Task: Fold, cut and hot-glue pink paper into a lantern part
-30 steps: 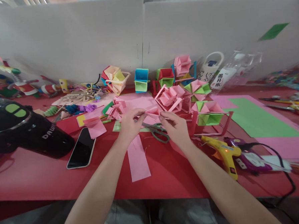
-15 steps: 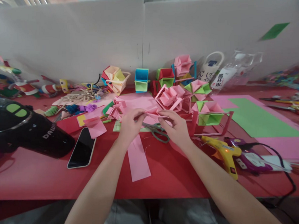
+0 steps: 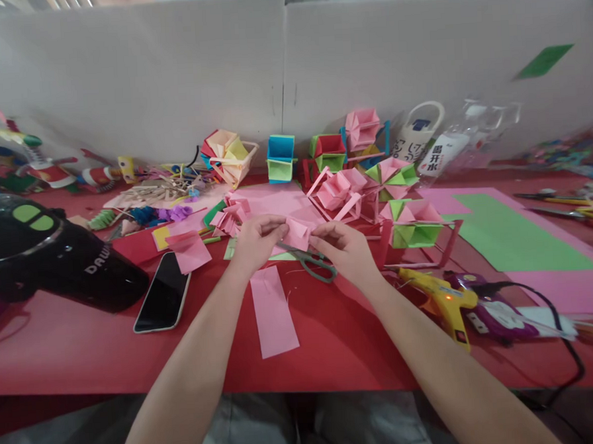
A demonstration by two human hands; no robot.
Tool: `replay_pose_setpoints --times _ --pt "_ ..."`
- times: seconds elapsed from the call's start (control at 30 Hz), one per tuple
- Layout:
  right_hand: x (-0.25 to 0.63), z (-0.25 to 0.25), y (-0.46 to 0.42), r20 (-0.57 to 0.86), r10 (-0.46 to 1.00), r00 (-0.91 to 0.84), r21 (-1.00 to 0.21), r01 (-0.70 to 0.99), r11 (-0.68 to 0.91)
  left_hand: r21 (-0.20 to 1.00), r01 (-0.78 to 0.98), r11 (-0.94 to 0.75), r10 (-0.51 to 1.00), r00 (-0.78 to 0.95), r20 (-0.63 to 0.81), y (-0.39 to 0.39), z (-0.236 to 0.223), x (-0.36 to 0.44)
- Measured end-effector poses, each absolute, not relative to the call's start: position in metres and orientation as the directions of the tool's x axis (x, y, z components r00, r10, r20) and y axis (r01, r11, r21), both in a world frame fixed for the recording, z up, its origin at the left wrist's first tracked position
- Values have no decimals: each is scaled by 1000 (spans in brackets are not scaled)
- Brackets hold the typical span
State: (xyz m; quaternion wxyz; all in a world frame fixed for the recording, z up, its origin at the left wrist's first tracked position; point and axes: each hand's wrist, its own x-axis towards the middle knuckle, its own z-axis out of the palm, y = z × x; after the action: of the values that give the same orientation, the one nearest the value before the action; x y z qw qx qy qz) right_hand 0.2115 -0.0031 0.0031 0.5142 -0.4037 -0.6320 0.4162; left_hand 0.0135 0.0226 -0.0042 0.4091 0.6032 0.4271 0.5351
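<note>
The folded pink paper [image 3: 297, 232] was held over the blade end of the scissors [image 3: 305, 256]; whether the two touched could not be told. Its left end was pinched between the thumb and fingertips of the left hand [image 3: 258, 244], with no gap seen between them, and its right edge was gripped more lightly by the thumb and fingertips of the right hand [image 3: 347, 246], which were brought almost together.

The small raised flap could be torn or creased askew, it was judged, if the ends were pulled unevenly. An edge of paper—or a fingertip—might be nicked were the hands lowered onto the scissors. A further hazard was posed by the yellow glue gun [image 3: 442, 294], to the right of the scissors, on which an orange light was lit: a burn might be caused by an outward swing of the arm.

A pink strip [image 3: 275, 316] was laid on the near side of the scissors, and a phone [image 3: 158, 295] was left well off to their left. To their right, a pink-and-green paper wheel [image 3: 416, 222] was set in a red frame. Beyond the scissors, the way was blocked by a pink paper wheel [image 3: 337, 190] and a pink folded cluster [image 3: 229, 217].
</note>
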Motion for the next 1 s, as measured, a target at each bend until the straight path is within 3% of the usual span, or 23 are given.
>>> replay_pose_setpoints --times 0.13,0.27,0.43,0.83,1.0 --pt "209 1 -3 145 972 -187 -988 -70 134 974 6 -224 972 73 223 17 -1 18" --pt "208 1 -3 141 969 -202 -984 -135 114 985 -40 -165 979 116 169 11 7 23" --pt "209 2 -4 168 946 -277 -986 -68 155 988 9 -154 980 131 152 9 9 25" --pt "209 5 -11 -71 882 -465 -997 42 -57 982 61 -179 982 67 175 10 -2 38" --pt "210 5 -9 -67 904 -421 -997 1 -74 998 -60 -26 987 158 35 3 7 36"
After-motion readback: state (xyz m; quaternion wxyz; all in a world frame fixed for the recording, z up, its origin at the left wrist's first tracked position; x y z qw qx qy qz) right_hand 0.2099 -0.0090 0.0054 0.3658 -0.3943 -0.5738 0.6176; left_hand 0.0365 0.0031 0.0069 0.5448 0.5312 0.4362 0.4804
